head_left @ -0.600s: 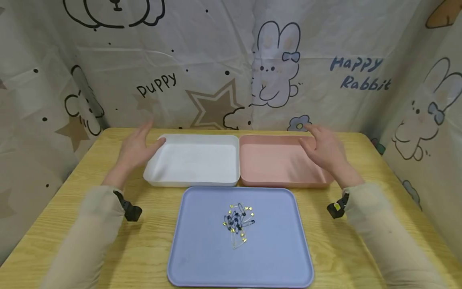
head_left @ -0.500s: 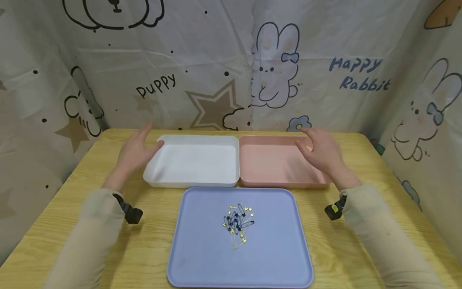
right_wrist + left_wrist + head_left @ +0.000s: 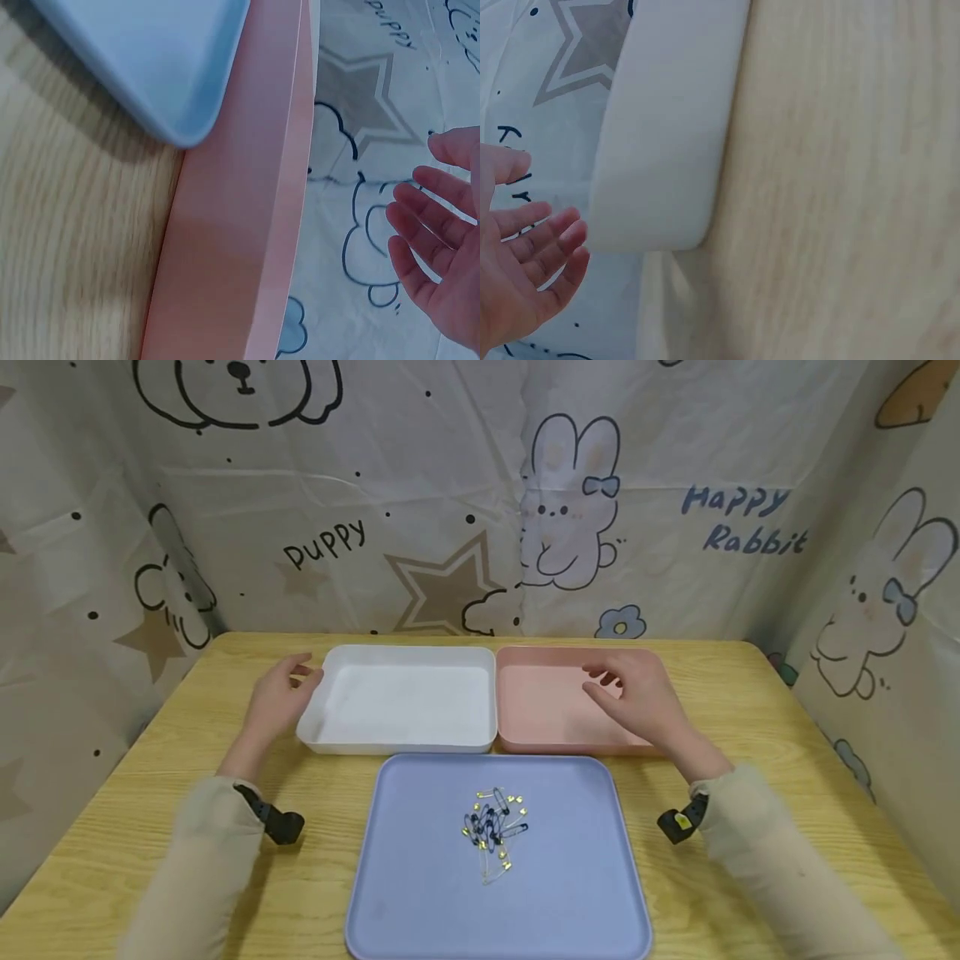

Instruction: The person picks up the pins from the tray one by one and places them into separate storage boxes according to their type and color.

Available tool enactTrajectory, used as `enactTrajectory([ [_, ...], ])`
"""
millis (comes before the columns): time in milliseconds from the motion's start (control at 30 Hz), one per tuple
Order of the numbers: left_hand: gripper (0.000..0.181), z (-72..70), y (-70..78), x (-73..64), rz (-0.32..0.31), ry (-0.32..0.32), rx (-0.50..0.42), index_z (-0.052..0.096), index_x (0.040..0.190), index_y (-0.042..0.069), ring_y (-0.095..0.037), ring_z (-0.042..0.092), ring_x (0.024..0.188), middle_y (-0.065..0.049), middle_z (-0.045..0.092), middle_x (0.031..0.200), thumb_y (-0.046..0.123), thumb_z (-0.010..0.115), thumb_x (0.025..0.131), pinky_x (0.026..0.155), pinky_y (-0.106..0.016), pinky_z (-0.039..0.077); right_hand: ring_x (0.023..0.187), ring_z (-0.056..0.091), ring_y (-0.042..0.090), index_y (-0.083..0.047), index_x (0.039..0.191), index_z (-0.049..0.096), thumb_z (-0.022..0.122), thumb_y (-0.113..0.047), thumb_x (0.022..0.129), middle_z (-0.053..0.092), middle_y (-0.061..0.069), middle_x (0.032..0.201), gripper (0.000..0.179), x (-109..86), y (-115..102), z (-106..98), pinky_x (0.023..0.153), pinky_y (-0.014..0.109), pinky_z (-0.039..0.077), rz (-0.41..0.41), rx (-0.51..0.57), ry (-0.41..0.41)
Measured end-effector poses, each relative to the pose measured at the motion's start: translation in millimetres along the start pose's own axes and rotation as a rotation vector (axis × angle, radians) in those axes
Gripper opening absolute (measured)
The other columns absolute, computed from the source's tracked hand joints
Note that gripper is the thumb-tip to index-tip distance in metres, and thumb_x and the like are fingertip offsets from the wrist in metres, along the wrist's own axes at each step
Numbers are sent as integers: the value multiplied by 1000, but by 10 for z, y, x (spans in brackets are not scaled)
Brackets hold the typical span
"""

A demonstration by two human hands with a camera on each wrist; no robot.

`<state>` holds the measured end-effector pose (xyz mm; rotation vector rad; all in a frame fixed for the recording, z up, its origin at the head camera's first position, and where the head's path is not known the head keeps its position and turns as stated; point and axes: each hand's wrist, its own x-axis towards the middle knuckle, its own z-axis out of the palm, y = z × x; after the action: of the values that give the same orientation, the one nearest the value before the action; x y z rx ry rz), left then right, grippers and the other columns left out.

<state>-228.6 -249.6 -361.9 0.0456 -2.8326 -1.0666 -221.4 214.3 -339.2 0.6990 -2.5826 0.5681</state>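
My left hand [image 3: 277, 700] hovers at the left end of the white tray [image 3: 397, 747], its fingers loosely bent and nothing in them. Over the right part of the pink tray [image 3: 540, 739] is my right hand [image 3: 637, 697], also holding nothing, with relaxed fingers pointing left. In the right wrist view the fingers [image 3: 427, 225] are loosely curved above the pink tray's level. A small heap of safety pins [image 3: 491, 827], some black and some gold, lies in the middle of the blue tray [image 3: 495, 918].
The blue tray lies in front of the white and pink trays, which stand side by side on the wooden table [image 3: 120, 860]. A printed curtain [image 3: 420, 460] rises behind the table and along both sides.
My right hand has moved left, farther over the pink tray. My left hand has dropped slightly, and the fingers of both hands have curled a little more. The pins have stayed put.
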Motion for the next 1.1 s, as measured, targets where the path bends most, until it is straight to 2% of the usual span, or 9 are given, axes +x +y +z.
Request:
enactTrajectory([
  [133,55,46,-75,-19,-36,-8,-30,37,136,1,-36,47,105,-24,49,120,38,38,95,82,-46,40,74,59,12,-16,95,68,62,-29,84,67,-3,88,19,-39,-111,-4,64,29,47,17,-15,-45],
  [267,53,69,-101,-31,-53,0,-53,39,135,1,-35,47,103,-23,50,117,35,40,95,80,-42,40,77,58,14,-11,101,67,61,-26,86,66,1,92,22,-92,-221,24,68,31,47,53,76,-112],
  [433,49,77,-132,-41,-63,-3,-69,40,134,-1,-37,48,105,-24,50,118,29,43,95,82,-44,40,76,58,14,-9,101,66,62,-23,85,66,3,93,22,-135,-292,72,67,32,47,19,130,-129],
  [733,54,137,-233,-60,-117,-112,-75,31,139,-3,-41,42,114,-29,42,128,26,42,95,93,-49,35,76,56,7,-12,107,65,63,-25,84,65,-1,96,26,-225,-416,139,66,26,46,47,269,-224],
  [933,48,161,-290,-75,-99,-112,-82,36,136,-5,-42,44,112,-30,43,126,21,40,95,93,-49,36,76,55,6,-13,105,65,65,-23,83,65,-4,92,24,-271,-486,186,65,24,47,15,267,-250],
  [1100,48,152,-329,-89,-110,-111,-94,37,135,-5,-40,43,113,-30,44,126,24,36,97,93,-48,35,74,55,7,-12,103,65,67,-19,82,65,0,95,22,-306,-547,231,63,24,48,-39,284,-265],
])
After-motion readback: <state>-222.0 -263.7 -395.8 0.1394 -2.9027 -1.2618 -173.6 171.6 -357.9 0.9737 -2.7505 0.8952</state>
